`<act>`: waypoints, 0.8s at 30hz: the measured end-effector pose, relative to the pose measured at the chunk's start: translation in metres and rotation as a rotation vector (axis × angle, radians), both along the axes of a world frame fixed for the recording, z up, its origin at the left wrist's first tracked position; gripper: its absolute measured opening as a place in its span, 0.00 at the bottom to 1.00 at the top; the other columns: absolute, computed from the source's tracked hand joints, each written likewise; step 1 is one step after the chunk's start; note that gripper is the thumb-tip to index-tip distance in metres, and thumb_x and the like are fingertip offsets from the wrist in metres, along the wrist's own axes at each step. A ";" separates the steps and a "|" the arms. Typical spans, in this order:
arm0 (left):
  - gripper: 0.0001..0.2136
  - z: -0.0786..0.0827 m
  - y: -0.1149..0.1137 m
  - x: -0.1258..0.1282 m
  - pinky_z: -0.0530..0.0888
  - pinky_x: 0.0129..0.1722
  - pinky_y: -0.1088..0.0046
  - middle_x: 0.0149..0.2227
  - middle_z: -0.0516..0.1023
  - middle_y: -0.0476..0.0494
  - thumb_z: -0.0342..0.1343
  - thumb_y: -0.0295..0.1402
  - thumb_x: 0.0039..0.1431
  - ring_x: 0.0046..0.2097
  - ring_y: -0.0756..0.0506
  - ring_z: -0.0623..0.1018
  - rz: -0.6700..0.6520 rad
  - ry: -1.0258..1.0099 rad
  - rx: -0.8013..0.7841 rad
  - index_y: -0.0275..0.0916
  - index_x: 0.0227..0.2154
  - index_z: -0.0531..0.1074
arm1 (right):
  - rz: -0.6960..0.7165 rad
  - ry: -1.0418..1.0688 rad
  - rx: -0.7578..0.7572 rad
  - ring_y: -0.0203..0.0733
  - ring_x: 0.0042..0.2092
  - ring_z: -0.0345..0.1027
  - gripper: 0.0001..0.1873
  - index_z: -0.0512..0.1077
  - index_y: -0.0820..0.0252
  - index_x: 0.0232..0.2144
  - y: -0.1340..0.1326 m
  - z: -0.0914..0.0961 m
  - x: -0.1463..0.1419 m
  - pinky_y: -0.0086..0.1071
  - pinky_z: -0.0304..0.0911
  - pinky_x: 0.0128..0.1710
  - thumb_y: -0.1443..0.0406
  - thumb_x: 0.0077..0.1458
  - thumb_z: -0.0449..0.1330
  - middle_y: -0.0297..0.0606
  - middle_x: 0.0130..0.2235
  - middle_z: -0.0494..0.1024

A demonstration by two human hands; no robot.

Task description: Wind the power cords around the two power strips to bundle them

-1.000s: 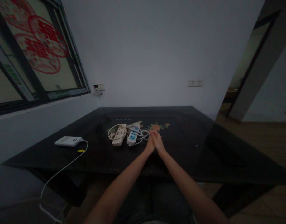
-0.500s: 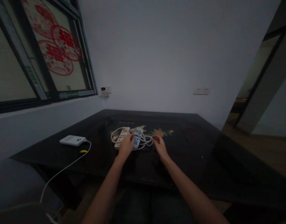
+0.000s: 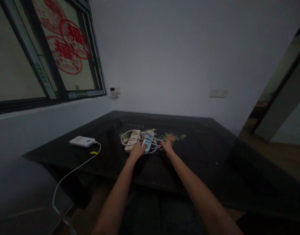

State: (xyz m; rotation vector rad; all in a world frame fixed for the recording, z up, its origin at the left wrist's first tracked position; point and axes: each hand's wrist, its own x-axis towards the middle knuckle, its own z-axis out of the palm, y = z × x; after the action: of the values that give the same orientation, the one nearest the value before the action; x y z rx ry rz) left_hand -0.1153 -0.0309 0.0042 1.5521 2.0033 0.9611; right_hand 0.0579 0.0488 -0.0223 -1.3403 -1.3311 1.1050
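Two power strips lie side by side on the dark table (image 3: 201, 137). The left one, a cream power strip (image 3: 133, 138), has its pale cord looped over it. To its right is a white power strip with blue socket faces (image 3: 147, 142), its white cable (image 3: 155, 143) coiled at its right side. My left hand (image 3: 137, 151) grips the near end of the blue-faced strip, fingers closed at its left edge. At the right of the coil, my right hand (image 3: 167, 147) has its fingers closed on the cable loops; the fingertips are partly hard to make out.
A white box-like device (image 3: 82, 141) sits at the table's left, with a white cord (image 3: 77, 168) running off the near edge and a yellow tag (image 3: 93, 152) by it. Wall sockets (image 3: 218, 93) and a window (image 3: 76, 65) are beyond the table.
My left hand has moved down to the near end of the blue-faced strip. My right hand has come in onto the cable loops. The view has shifted slightly.
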 end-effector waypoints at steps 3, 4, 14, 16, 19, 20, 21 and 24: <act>0.12 -0.002 0.001 -0.001 0.74 0.34 0.70 0.38 0.80 0.35 0.52 0.36 0.60 0.39 0.41 0.79 -0.059 -0.151 -0.028 0.32 0.39 0.73 | 0.026 0.037 0.000 0.30 0.24 0.66 0.08 0.71 0.66 0.37 -0.007 0.007 0.003 0.27 0.66 0.25 0.64 0.59 0.58 0.31 0.27 0.73; 0.12 -0.002 0.000 -0.001 0.74 0.31 0.71 0.35 0.80 0.37 0.52 0.36 0.60 0.36 0.42 0.79 -0.086 -0.209 -0.040 0.32 0.38 0.73 | 0.020 0.054 0.011 0.31 0.22 0.66 0.08 0.71 0.66 0.38 -0.011 0.010 0.006 0.27 0.65 0.24 0.66 0.57 0.58 0.30 0.26 0.73; 0.21 -0.002 -0.065 0.055 0.78 0.29 0.70 0.43 0.77 0.37 0.57 0.44 0.56 0.35 0.45 0.79 -0.347 -0.720 -0.042 0.36 0.48 0.67 | -0.037 0.161 0.220 0.46 0.36 0.75 0.28 0.69 0.62 0.53 -0.099 0.026 0.096 0.39 0.69 0.39 0.61 0.48 0.60 0.41 0.37 0.81; 0.25 -0.004 -0.084 0.073 0.78 0.30 0.69 0.45 0.76 0.37 0.60 0.46 0.52 0.36 0.44 0.79 -0.394 -0.817 -0.030 0.37 0.49 0.66 | -0.051 0.174 0.272 0.47 0.40 0.75 0.31 0.66 0.61 0.56 -0.124 0.025 0.114 0.42 0.69 0.43 0.58 0.50 0.61 0.43 0.40 0.80; 0.29 -0.007 -0.110 0.097 0.77 0.30 0.69 0.46 0.76 0.36 0.63 0.47 0.48 0.36 0.44 0.79 -0.428 -0.936 -0.040 0.38 0.50 0.65 | -0.105 0.171 0.317 0.47 0.44 0.73 0.32 0.64 0.60 0.58 -0.159 0.023 0.131 0.43 0.66 0.49 0.56 0.52 0.59 0.45 0.44 0.78; 0.30 -0.007 -0.118 0.103 0.77 0.30 0.69 0.46 0.76 0.36 0.63 0.46 0.47 0.35 0.44 0.79 -0.427 -0.961 -0.055 0.38 0.50 0.64 | -0.132 0.168 0.325 0.46 0.45 0.73 0.32 0.63 0.59 0.59 -0.169 0.022 0.133 0.43 0.65 0.50 0.56 0.53 0.58 0.45 0.45 0.78; 0.30 -0.008 -0.125 0.108 0.77 0.30 0.69 0.46 0.76 0.36 0.64 0.46 0.47 0.35 0.44 0.79 -0.422 -0.984 -0.069 0.38 0.51 0.63 | -0.166 0.164 0.334 0.46 0.46 0.72 0.31 0.62 0.58 0.59 -0.179 0.021 0.134 0.44 0.65 0.50 0.56 0.55 0.57 0.45 0.46 0.77; 0.30 -0.011 -0.141 0.115 0.77 0.32 0.69 0.47 0.76 0.37 0.64 0.44 0.47 0.37 0.43 0.79 -0.396 -1.079 -0.090 0.40 0.52 0.63 | -0.261 0.138 0.369 0.45 0.46 0.71 0.28 0.62 0.57 0.59 -0.199 0.023 0.131 0.43 0.65 0.49 0.57 0.58 0.54 0.45 0.46 0.76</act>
State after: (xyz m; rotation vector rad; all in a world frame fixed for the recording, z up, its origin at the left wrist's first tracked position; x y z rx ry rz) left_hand 0.0000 -0.1721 -0.0068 0.9561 0.9280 1.1531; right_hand 0.1889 -0.1501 0.0002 -1.1043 -1.1538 0.7190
